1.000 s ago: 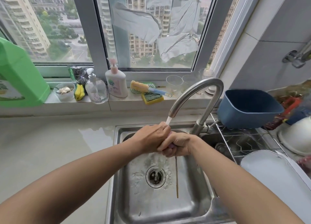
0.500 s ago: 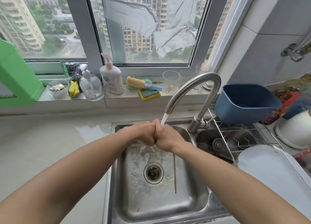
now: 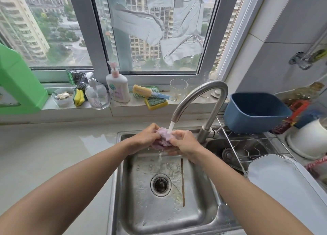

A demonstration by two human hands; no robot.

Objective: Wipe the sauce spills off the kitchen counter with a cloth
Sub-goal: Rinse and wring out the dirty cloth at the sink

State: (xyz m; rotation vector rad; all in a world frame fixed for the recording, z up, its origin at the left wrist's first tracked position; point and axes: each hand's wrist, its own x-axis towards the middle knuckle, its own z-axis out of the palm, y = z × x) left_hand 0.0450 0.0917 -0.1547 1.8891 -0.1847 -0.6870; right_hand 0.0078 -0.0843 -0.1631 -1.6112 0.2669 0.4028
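A wet, pale purple cloth [image 3: 163, 134] is bunched between both hands over the steel sink [image 3: 200, 215]. My left hand [image 3: 144, 138] grips its left side and my right hand [image 3: 184, 142] grips its right side. Water runs from the curved steel tap [image 3: 203, 93] straight onto the cloth and drips into the basin. The pale counter [image 3: 53, 153] stretches left of the sink, with a wet sheen near the sink's corner. No sauce spill shows on it in this view.
On the windowsill stand a green jug [image 3: 17, 88], a small bowl [image 3: 62, 96], two pump bottles [image 3: 117, 88], sponges [image 3: 155, 103], a brush and glasses. Right of the tap are a blue tub [image 3: 254, 111], a wire rack [image 3: 247, 146] and a white board [image 3: 286, 185]. A chopstick [image 3: 182, 181] lies in the sink.
My hands have drawn slightly apart, so the purple cloth now shows between them under the stream. Before, they were pressed fist to fist around it.
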